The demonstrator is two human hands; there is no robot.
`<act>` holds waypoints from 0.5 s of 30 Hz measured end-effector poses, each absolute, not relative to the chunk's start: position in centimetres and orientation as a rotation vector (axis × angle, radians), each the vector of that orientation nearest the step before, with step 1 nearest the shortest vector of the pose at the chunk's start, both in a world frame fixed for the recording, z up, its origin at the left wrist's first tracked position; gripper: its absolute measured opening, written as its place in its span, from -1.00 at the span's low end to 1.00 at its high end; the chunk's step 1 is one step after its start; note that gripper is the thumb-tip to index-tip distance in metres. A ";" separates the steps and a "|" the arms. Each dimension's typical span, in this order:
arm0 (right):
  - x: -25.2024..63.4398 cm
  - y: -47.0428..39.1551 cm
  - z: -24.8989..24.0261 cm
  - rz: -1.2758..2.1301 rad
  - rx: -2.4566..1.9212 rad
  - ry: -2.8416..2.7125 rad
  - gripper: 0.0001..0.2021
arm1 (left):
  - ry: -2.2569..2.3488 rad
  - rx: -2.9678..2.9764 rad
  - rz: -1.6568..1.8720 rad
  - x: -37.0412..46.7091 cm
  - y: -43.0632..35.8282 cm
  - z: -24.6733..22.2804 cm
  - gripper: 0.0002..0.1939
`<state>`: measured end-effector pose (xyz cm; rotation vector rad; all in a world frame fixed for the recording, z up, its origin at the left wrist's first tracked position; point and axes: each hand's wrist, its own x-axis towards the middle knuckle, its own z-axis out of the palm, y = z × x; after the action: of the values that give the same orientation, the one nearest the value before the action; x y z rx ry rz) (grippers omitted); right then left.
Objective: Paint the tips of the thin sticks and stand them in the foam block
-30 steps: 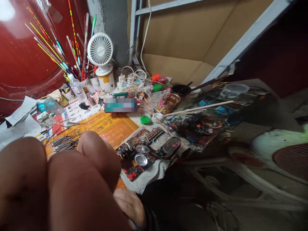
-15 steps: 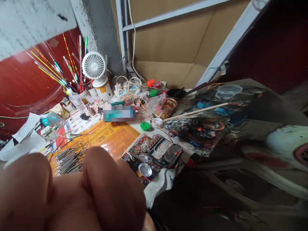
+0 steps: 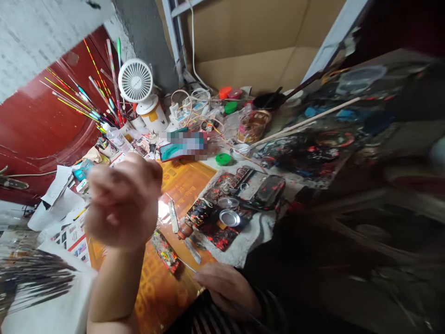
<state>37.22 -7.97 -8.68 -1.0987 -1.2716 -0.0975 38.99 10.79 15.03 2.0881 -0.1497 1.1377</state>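
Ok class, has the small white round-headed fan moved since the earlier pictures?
No, the fan still stands on the white cylindrical container, before the grey wall.

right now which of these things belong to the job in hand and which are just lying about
Likely in the job:
- thin tool, in the fingers of the right hand
- paint-smeared block, near its tip
- left hand, raised; too blurred to tell if it holds anything

Seemingly just lying about:
- fan
- phone
- green lid
- pan

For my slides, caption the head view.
Left hand raised over an orange mat, right hand holding a thin stick, white fan standing behind.
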 end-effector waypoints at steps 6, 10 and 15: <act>37.8 -7.6 -8.1 -0.087 -1.022 -1.353 -0.61 | -0.105 2.578 0.813 47.4 16.1 8.8 -0.73; 37.8 -7.5 -8.1 -0.118 -1.044 -1.355 -0.60 | -0.078 2.900 0.465 51.6 16.8 4.3 -0.66; 37.4 -7.1 -8.3 -0.167 -1.060 -1.291 -0.55 | -0.021 3.036 0.353 53.0 16.3 2.8 -0.74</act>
<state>37.42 -7.14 -8.31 -1.0597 -1.2906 -0.1671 53.04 16.32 2.76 3.0362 -0.0208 0.3529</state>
